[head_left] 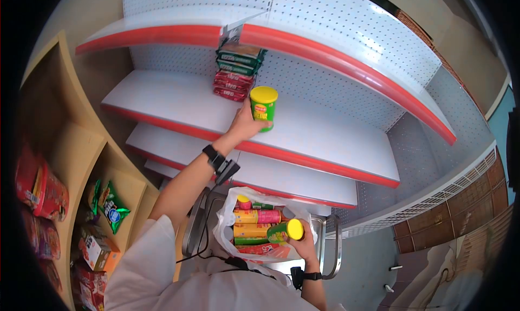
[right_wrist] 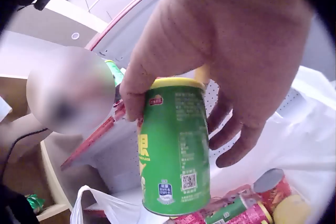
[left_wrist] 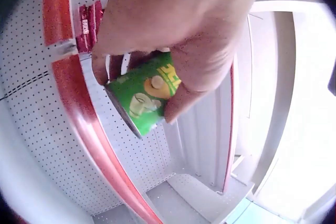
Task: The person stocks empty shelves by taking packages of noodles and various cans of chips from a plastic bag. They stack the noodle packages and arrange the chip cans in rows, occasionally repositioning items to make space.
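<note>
My left hand (head_left: 242, 128) grips a green snack canister with a yellow lid (head_left: 264, 109), holding it upright above the white shelf (head_left: 319, 132). In the left wrist view, thumb and fingers wrap the green canister (left_wrist: 142, 98), and its lid is hidden. Lower down, my right hand (head_left: 307, 247) holds a second green canister (head_left: 278, 233) with a yellow lid, tilted over a white plastic bag (head_left: 221, 227). The right wrist view shows this canister (right_wrist: 176, 153) pinched near its lid. Several yellow, pink and green canisters (head_left: 246, 231) lie in the bag.
Red and green snack packs (head_left: 234, 78) are stacked on the shelf, just left of the left hand's canister. An upper shelf with a red edge (head_left: 346, 56) overhangs it. The bag sits in a metal cart (head_left: 335, 251). A wooden shelf (head_left: 81, 143) with snacks stands at left.
</note>
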Tool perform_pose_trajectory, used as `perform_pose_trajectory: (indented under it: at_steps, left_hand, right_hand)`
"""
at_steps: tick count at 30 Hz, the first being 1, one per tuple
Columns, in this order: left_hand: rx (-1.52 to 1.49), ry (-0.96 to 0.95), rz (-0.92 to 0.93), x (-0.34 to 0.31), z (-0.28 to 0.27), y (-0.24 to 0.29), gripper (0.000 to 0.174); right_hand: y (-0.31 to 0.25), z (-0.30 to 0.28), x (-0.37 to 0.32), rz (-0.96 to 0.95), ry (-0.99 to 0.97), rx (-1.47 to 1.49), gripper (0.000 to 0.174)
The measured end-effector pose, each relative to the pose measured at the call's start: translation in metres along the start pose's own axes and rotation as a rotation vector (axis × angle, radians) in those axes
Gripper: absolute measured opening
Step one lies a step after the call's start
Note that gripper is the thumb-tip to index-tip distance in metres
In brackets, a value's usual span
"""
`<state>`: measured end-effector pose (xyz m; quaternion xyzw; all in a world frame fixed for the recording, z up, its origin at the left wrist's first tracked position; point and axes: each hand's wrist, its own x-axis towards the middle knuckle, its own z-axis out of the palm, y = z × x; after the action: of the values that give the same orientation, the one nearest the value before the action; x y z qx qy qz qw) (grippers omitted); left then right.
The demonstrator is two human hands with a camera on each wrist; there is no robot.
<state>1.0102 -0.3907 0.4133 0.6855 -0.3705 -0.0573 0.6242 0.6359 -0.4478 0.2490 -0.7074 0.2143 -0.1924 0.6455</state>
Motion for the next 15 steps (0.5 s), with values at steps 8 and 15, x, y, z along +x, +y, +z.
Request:
perform_pose_trajectory:
  at_steps: [8, 15]
  left_hand:
    - [0.343, -0.014, -0.054, 0.081, 0.038, -0.042, 0.081]
    - [0.7, 0.135, -0.234, 0.13, 0.069, -0.086, 0.073]
  right_hand:
    - [0.016, -0.011, -0.04, 0.183, 0.212, 0.119, 0.055]
    - [-0.002, -0.015, -0.04, 0.174, 0.155, 0.227, 0.049]
